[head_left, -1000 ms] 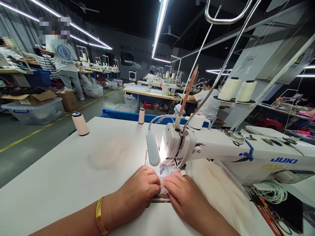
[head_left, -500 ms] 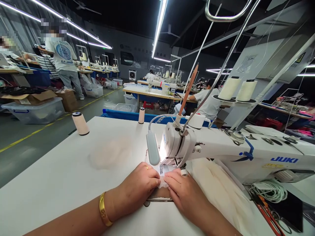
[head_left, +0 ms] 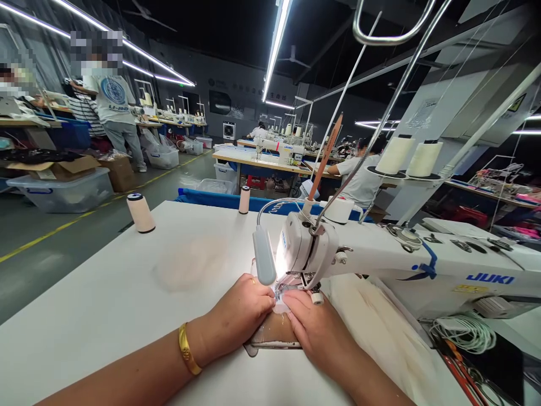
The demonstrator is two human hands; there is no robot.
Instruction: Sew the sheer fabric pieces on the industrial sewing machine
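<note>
Big sewing hall, dark ceiling w/ long strip lights, rows of machines and benches going back. Yellow floor line runs along the left aisle, past a clear plastic bin (head_left: pixel 63 194) and a cardboard box (head_left: pixel 54 167). A person in a pale T-shirt (head_left: pixel 110 110) stands far left by other benches; another person in a white top (head_left: pixel 358 177) sits behind the machine.

Near bench (head_left: pixel 105 299) is white. At its back-left edge stands a cream thread cone (head_left: pixel 141 213); a smaller spool (head_left: pixel 244 199) sits at the back edge, mid. White JUKI sewing machine (head_left: pixel 401 262) takes up the right half, lamp (head_left: pixel 264 262) lit at the needle end. A pencil (head_left: pixel 325 158) sticks up from the machine top, and two big thread cones (head_left: pixel 409 156) sit on the stand behind. Coiled pale-green cord (head_left: pixel 465 332) lies at the front-right corner.

Left hand (head_left: pixel 236 316), gold bangle on the wrist, ring on a finger, lies flat, fingers together, pressing down a small white fabric piece (head_left: pixel 280 306) just left of the presser foot. Right hand (head_left: pixel 315 327) presses the same piece from the right, fingertips close together and touching the cloth right at the needle. Neither pinches; both push flat. The piece sits under the foot, on the metal plate at the bench front, mid. Cream fabric (head_left: pixel 380 332) trails off under the machine arm beside the right hand.
</note>
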